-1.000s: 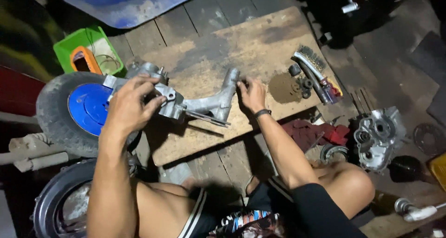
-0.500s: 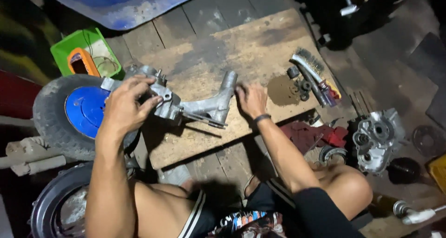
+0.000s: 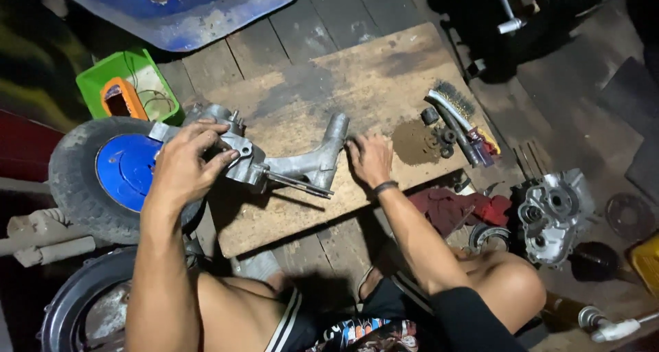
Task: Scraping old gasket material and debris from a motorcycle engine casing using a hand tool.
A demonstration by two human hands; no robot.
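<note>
Dark plank floor [image 3: 322, 22] underneath, with a worn wooden board [image 3: 364, 77] laid across it as the work surface.

On the board's left half, a grey metal engine casing [image 3: 274, 161]: bulky end to the left, hanging over the board's edge above a small wheel with a blue hub [image 3: 113, 173], a curved arm running right and up to a tube end, a thin rod sticking out along the lower side.

Left hand [image 3: 184, 165] clamped over the bulky end, fingers curled across the top and thumb down the near side, so the casing's heavy part sits right under the palm while the arm and tube reach out to the right, free of that grip.

Right hand [image 3: 371, 158] flat on the board just beside the tube end, fingers half bent, fingertips close to or touching the tube; impossible to tell which, and nothing seen held in it. Dark band around the wrist.

Further right on the board: a wire brush [image 3: 453, 115], a patch of brown dust [image 3: 412, 138], a few small black rings [image 3: 443, 135].

Off the board: a second grey casing half [image 3: 552, 214] on the floor at right, a red rag [image 3: 456, 208] beside it, a green tray [image 3: 130, 84] at upper left, a blue panel [image 3: 185, 8] at the top, another tyre [image 3: 82, 304] at lower left.
</note>
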